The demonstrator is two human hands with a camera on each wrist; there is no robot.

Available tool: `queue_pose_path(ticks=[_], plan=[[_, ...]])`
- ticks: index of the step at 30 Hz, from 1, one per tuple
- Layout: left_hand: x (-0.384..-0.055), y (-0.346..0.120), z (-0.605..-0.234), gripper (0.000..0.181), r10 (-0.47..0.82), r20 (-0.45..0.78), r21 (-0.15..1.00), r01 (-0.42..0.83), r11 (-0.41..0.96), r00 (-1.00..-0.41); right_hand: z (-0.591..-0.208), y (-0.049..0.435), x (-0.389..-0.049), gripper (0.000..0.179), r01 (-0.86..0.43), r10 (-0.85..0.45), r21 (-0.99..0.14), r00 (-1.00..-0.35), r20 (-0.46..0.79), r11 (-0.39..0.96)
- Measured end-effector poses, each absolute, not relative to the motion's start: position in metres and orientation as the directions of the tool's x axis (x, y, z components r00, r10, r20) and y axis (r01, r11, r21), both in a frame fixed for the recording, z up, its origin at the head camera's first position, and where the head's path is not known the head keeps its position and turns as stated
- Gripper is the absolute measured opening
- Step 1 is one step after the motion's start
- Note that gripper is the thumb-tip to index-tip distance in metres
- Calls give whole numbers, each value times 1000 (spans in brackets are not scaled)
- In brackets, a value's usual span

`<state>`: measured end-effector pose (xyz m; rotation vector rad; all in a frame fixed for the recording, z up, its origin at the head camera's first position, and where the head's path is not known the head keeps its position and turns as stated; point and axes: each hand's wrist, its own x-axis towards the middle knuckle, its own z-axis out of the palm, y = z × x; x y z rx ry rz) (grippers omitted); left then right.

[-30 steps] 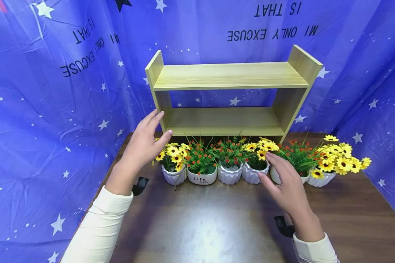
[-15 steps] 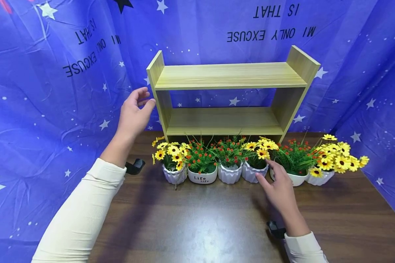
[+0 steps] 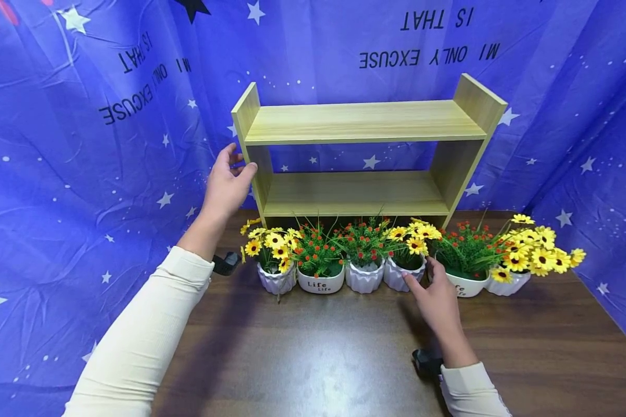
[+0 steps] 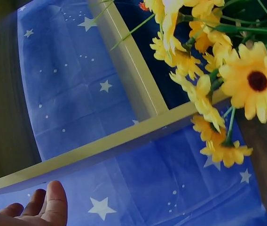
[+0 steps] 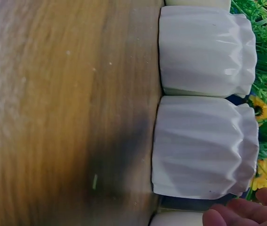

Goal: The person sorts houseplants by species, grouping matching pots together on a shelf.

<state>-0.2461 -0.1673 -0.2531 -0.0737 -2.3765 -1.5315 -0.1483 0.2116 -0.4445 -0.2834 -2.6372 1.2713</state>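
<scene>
Starry blue curtain (image 3: 308, 55) behind a brown table (image 3: 302, 353); wooden shelf (image 3: 362, 121) stands behind potted flowers (image 3: 319, 283); left hand (image 3: 226, 186), fingers parted, empty, at the shelf's left side; right hand (image 3: 439, 301), fingers loose, empty, beside the fourth pot (image 3: 396, 274).

A brown table (image 3: 271, 347) bears six potted plants (image 3: 365, 277) and a shelf (image 3: 360, 121).

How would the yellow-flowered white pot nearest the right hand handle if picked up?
White pot: probably rigid, its fluted walls holding shape. Glossy surface may be slippery. Could tip, given yellow flowers spreading above its rim.
</scene>
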Motion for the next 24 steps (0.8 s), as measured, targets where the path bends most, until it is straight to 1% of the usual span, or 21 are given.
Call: queue_pose_path(ticks=[6,11,15,20,24], plan=[[-253,-163,-259,61,-135,335,885,262,386,-933,-451,211,-154,80,114,266,-790,-962,64,602],[-257,-160,-259,60,-141,359,869,275,411,-923,-458,211,-158,86,141,270,-803,-963,25,579],[-261,-158,-258,60,-145,370,864,282,417,-918,-462,210,-162,89,134,278,-823,-960,31,553],[-266,-157,-260,56,-154,389,860,298,413,-908,-466,206,-170,89,117,294,-849,-955,46,515],[-269,-157,-263,53,-179,410,837,291,464,-894,-468,203,-175,89,125,323,-863,-945,46,489]])
